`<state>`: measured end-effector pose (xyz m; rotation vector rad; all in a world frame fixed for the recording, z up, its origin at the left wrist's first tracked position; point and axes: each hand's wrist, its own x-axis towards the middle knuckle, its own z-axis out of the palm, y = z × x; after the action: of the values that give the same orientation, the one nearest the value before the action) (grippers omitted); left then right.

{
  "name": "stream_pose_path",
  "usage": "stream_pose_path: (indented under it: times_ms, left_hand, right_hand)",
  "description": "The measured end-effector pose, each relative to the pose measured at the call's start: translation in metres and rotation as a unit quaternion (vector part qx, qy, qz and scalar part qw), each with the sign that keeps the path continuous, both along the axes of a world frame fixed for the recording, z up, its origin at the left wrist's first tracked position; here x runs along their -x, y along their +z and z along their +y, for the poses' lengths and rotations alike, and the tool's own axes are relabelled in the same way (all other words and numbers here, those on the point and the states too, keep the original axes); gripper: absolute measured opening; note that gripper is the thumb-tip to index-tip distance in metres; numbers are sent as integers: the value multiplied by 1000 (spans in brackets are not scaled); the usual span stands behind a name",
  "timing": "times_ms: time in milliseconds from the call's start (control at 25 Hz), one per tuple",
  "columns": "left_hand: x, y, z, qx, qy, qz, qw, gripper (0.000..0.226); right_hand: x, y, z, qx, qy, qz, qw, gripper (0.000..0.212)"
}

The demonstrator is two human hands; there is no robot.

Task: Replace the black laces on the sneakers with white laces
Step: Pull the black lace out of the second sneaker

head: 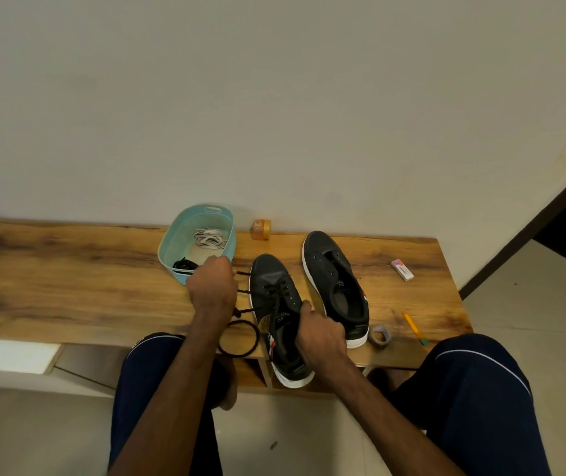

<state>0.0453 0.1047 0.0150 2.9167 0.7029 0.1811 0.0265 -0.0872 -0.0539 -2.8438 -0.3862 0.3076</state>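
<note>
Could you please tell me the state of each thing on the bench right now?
Near sneaker: partly laced.
Far sneaker: unlaced, eyelets empty.
Black lace: partly pulled out, pinched by left hand.
Right hand: grips the laced sneaker.
Basket: holds white laces and a loose dark lace.

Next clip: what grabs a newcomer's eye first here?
Both hands work at the bench's near edge: the left hand holds a black lace leading from the near sneaker, which the right hand grips. Beside it lies the laceless sneaker; white laces wait in the teal basket behind.
</note>
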Motion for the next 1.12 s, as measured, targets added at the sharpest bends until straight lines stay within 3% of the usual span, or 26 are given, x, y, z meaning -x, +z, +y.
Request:
stream_pose_path:
  times_ms: [120,240,320,520,760,960,1120]
  left_hand:
    - [4,-7,-9,85,-98,66,989,53]
    - [6,-14,-18,181,-197,158,950,82]
    - [6,-18,-19,180,-208,202,940,82]
    - [7,-20,-16,177,-183,200,946,72]
    - [10,-25,-23,268,-131,187,936,60]
    - [13,-28,-29,296,-144,150,932,59]
    - [14,-30,-29,298,-175,148,927,59]
  right_hand:
    - [-3,2,1,-73,26,-6,997,49]
    - [-14,5,2,-110,97,-29,989,52]
    - [-22,6,4,-101,118,-35,987,52]
    - [-30,6,5,-87,145,-41,985,51]
    - [-25,-2,15,1,130,-104,986,45]
    - [-25,-10,13,-159,73,-16,985,40]
    - [-30,-8,11,-147,71,-4,987,31]
